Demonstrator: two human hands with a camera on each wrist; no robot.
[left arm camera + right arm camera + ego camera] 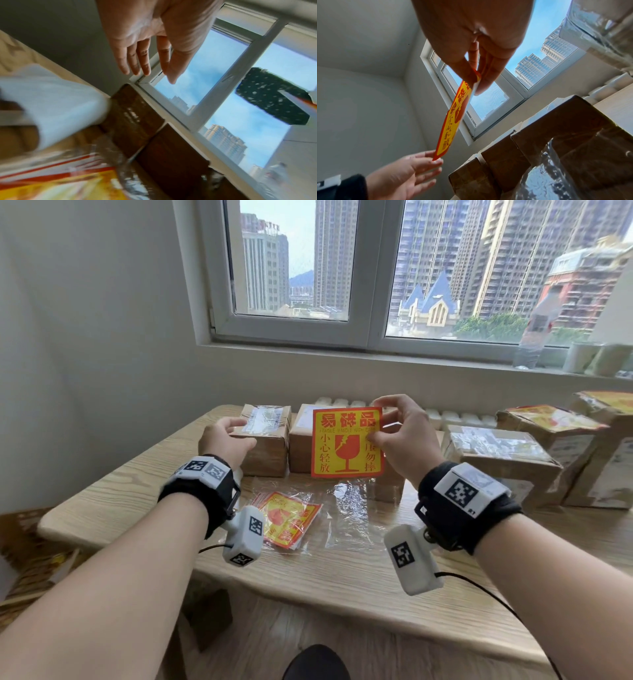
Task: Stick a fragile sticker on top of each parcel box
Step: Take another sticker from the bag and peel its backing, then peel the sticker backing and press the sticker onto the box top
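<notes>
The right hand (404, 436) pinches the fragile sticker (346, 441) by its right edge, upright above the worktop (144, 491); the left hand (227, 440) hovers spread beside the far-left parcel box (265, 440). Thin and floppy, it probably wants a second corner held.

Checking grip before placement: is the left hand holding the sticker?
No, only the right hand pinches the sticker; the left hand is open.

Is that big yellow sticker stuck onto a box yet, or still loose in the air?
Loose. The sticker hangs upright above the table, pinched at its right edge by the right hand, touching no box.
</notes>
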